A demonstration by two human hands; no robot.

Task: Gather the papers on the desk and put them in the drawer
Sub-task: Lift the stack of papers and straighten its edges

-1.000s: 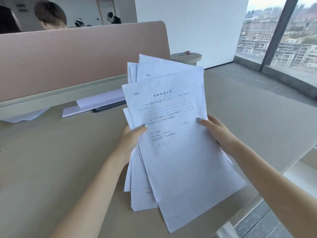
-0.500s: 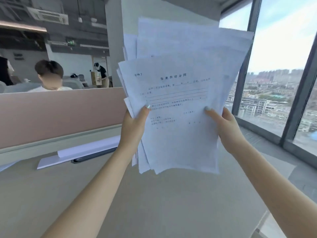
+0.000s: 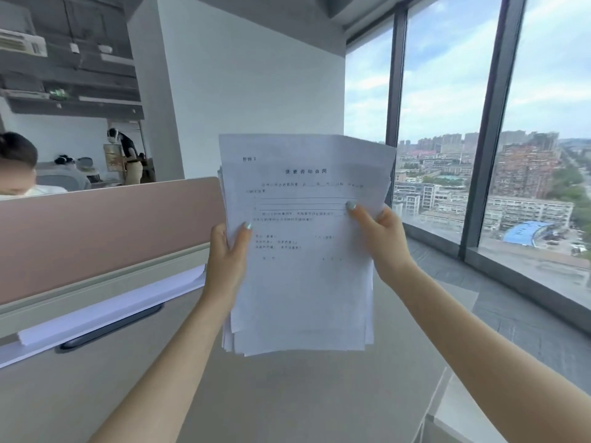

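A stack of white printed papers [image 3: 303, 282] is held upright in front of me, above the beige desk [image 3: 287, 404]. My left hand [image 3: 228, 254] grips the stack's left edge, thumb on the front sheet. My right hand [image 3: 380, 238] grips the right edge, thumb on the front as well. The sheets sit nearly squared, with edges slightly fanned at the bottom left. No drawer is in view.
More white paper [image 3: 108, 311] lies over a dark flat object [image 3: 112, 330] at the foot of the pink desk divider [image 3: 105, 238]. A person sits behind the divider at far left. Floor-to-ceiling windows [image 3: 447, 123] run along the right, past the desk's right edge.
Both hands lifted the fanned stack off the desk and held it upright. The sheets have since drawn together into a neater stack, and the view has tilted upward.
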